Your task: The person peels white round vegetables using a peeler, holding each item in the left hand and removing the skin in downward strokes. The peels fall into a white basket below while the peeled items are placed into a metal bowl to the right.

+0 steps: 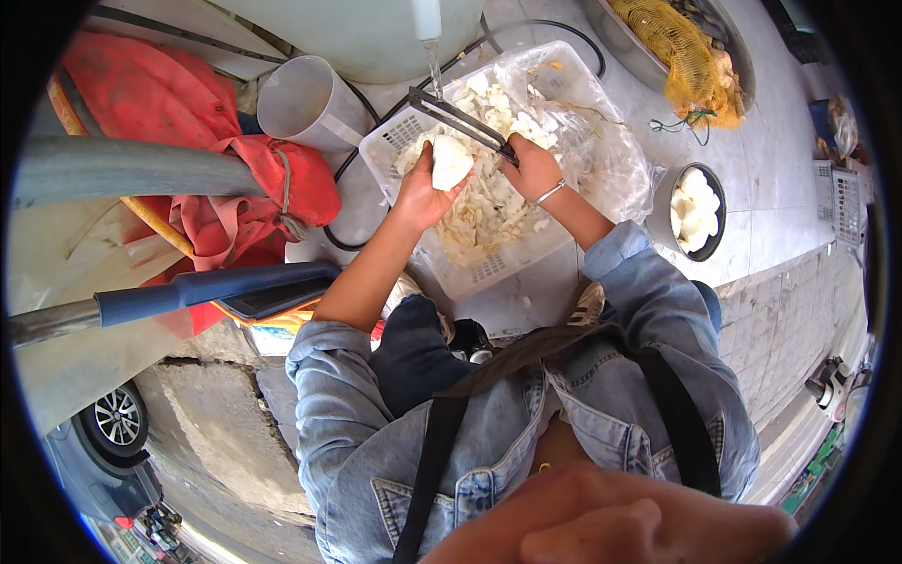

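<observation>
In my left hand point(428, 196) I hold a peeled white root vegetable point(451, 163), its pale surface turned up between thumb and fingers. My right hand point(533, 169) grips one end of a long black slotted tool point(461, 122), which looks like a peeler. The tool slants up and left past the vegetable, with a visible gap between them. Both hands are above a white plastic basket point(461, 282) holding pale peelings point(486, 215) and white scraps. Clear plastic film point(606, 158) covers the basket's right side. Water point(434, 70) runs down behind the tool's far end.
A grey plastic jug point(299, 99) stands left of the basket, near a black hose point(337, 236). To the right is a round pot point(666, 211) of peeled white vegetables point(695, 211). A yellow net bag point(676, 60) lies in a metal basin point(740, 53). Red cloth point(158, 92) and a blue-gripped handle point(204, 287) crowd the left.
</observation>
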A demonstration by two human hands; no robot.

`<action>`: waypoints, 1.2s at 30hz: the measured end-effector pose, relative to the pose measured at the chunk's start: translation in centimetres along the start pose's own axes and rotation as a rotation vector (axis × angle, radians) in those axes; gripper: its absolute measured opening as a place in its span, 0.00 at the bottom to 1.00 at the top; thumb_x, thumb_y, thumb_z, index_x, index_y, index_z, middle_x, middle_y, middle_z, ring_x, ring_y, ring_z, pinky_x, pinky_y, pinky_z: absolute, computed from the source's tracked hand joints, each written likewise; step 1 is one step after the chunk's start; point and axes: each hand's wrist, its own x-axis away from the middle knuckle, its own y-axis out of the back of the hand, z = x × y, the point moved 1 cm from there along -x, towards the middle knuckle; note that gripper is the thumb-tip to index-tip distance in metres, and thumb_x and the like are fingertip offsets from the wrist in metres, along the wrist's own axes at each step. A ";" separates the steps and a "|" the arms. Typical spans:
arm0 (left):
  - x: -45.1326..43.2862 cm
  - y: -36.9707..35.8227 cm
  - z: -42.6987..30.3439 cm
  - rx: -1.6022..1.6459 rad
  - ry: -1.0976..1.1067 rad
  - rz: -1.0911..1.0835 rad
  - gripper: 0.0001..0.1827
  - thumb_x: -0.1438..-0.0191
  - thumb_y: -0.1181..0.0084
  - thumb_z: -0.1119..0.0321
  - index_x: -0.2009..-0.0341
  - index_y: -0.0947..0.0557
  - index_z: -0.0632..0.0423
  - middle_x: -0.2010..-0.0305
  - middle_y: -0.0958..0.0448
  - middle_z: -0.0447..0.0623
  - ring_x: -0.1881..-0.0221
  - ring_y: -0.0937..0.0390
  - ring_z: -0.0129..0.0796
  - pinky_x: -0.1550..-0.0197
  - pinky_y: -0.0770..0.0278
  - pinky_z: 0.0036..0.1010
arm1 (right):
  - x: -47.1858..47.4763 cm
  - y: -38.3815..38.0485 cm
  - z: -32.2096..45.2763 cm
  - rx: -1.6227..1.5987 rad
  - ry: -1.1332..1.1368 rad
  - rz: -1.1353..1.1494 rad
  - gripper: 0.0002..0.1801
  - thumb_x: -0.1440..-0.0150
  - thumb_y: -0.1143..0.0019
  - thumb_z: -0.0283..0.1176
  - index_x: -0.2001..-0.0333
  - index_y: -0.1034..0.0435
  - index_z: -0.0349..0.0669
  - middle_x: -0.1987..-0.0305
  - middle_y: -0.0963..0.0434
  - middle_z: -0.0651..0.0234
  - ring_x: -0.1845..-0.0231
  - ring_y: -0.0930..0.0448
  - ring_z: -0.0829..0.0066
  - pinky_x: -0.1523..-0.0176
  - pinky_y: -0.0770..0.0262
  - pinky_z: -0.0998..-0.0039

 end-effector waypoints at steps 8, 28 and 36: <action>-0.2 1.6 0.9 0.240 -0.054 0.038 0.18 0.46 0.54 0.51 0.63 0.27 0.54 0.62 0.26 0.50 0.58 0.30 0.38 0.50 0.33 0.34 | 0.6 -0.2 4.8 0.202 0.452 -0.212 0.08 0.62 0.52 0.23 0.74 0.38 0.43 0.78 0.32 0.66 0.75 0.28 0.65 0.69 0.33 0.66; 1.7 0.3 0.3 -0.065 -0.038 -0.001 0.20 0.43 0.61 0.52 0.53 0.30 0.52 0.52 0.29 0.48 0.54 0.30 0.38 0.53 0.30 0.33 | 1.4 1.1 3.9 0.000 0.334 -0.079 0.10 0.58 0.48 0.27 0.72 0.39 0.39 0.75 0.30 0.60 0.73 0.27 0.56 0.70 0.31 0.63; 2.8 0.0 -0.6 0.278 0.355 0.299 0.27 0.43 0.62 0.49 0.50 0.33 0.59 0.49 0.34 0.64 0.50 0.33 0.49 0.49 0.32 0.36 | -1.6 1.2 -0.6 0.099 -0.121 0.256 0.13 0.58 0.50 0.34 0.71 0.34 0.36 0.73 0.26 0.53 0.69 0.26 0.53 0.63 0.30 0.62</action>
